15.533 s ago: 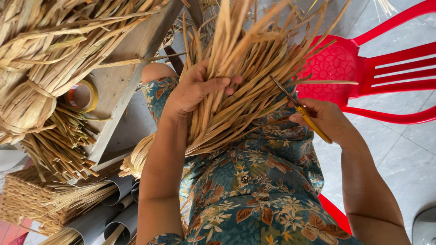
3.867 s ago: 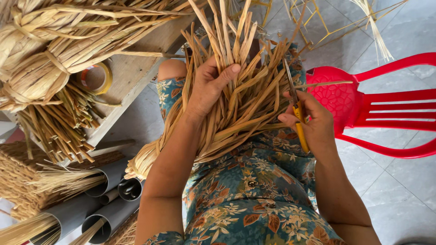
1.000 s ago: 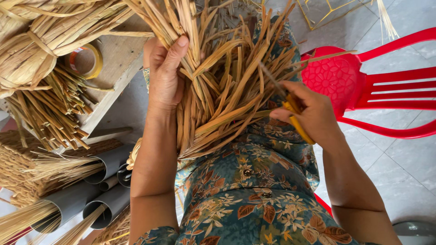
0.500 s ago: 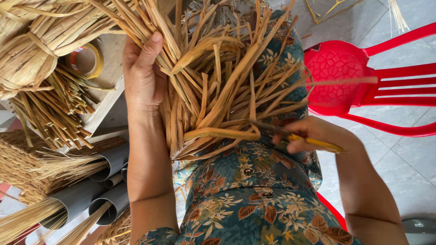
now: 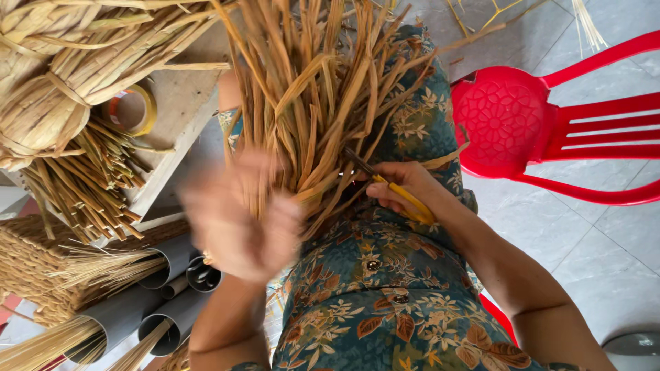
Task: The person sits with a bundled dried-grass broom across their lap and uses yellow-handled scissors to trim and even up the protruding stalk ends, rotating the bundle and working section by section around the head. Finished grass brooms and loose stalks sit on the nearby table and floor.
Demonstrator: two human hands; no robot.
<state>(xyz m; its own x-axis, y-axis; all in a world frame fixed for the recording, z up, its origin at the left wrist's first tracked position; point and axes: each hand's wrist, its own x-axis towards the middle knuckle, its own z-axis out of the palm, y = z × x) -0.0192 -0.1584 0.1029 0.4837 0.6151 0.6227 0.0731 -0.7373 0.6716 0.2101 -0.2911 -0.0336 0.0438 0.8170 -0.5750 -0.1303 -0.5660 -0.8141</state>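
Grey floor tiles spread under the scene, with one red plastic chair at the right. Over the person's lap in a floral dress rests one bundle of dried straw stalks: tan and golden flat strips, splayed like a fan toward the far side, pinched together at the near end. At that near end the right hand is closed around one pair of yellow-handled scissors, whose dark blades reach into the stalks. Just left, the left hand is a blur with fingers spread, touching or just before the bundle's near end; whether it grips anything cannot be told. On a wooden board at far left lies one roll of tape among tied straw bundles. About five grey pipes stand at near left.
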